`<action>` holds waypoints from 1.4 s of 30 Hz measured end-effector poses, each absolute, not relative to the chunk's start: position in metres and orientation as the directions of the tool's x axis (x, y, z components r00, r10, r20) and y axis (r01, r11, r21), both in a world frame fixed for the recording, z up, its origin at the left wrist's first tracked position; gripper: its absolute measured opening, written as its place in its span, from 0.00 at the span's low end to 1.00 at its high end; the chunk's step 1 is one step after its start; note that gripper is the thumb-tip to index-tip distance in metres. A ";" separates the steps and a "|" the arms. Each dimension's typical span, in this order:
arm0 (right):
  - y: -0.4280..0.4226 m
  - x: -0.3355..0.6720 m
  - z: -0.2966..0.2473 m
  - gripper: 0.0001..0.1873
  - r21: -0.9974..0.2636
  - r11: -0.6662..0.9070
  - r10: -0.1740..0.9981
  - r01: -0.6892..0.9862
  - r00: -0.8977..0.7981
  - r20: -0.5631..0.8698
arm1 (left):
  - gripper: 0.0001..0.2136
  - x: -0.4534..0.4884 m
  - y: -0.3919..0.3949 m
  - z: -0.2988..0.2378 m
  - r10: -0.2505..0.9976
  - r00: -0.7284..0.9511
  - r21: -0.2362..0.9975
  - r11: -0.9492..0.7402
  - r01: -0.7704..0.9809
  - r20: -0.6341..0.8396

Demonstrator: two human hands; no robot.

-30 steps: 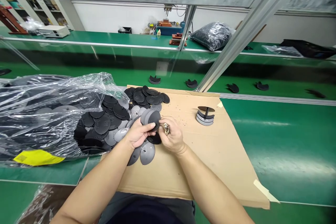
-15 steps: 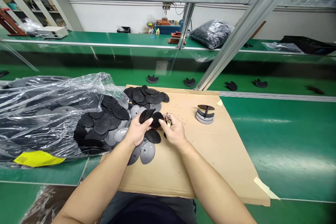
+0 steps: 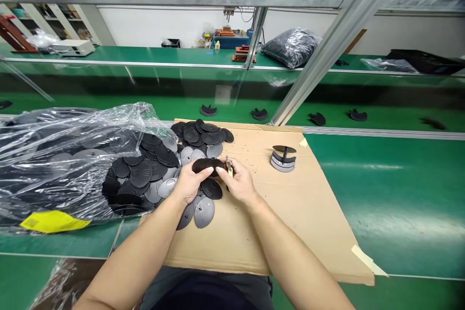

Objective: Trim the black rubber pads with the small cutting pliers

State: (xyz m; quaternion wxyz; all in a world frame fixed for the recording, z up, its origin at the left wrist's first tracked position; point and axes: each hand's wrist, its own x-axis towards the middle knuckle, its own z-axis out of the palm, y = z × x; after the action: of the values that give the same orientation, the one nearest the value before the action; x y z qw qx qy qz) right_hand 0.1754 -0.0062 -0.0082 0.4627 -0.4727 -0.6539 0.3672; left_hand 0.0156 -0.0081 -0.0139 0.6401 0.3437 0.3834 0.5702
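My left hand (image 3: 189, 181) is closed on a few black oval plastic discs (image 3: 207, 165), held just above the cardboard sheet (image 3: 290, 203). Beside it, my right hand (image 3: 240, 181) pinches the right edge of the same discs and also grips a small metal tool (image 3: 229, 166). Under and left of the hands lies a heap of black and grey oval discs (image 3: 152, 169) spilling from a clear plastic bag (image 3: 65, 155). A small stack of assembled discs (image 3: 284, 158) stands on the cardboard to the right.
The green conveyor belt (image 3: 232, 101) beyond the cardboard carries several assembled black pieces (image 3: 259, 114). A slanted metal frame post (image 3: 327, 53) rises at the right. A black bag (image 3: 290, 48) and tools lie on the far bench. A yellow label (image 3: 54, 221) shows on the bag.
Both hands moved slightly away from me with the discs. The discs went from being held upright and fanned to lying nearly flat between the hands.
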 end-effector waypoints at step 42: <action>-0.012 0.172 -0.003 0.07 -0.620 0.681 0.724 0.390 -0.231 0.650 | 0.21 0.014 -0.012 -0.009 0.887 0.366 0.707 0.449 -0.547 -0.281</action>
State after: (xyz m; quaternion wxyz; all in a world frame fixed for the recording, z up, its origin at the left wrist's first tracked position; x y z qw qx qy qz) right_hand 0.1723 -0.0115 -0.0028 0.5027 -0.3633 -0.7666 0.1662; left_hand 0.0138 -0.0118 -0.0093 0.7850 0.2584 0.3293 0.4567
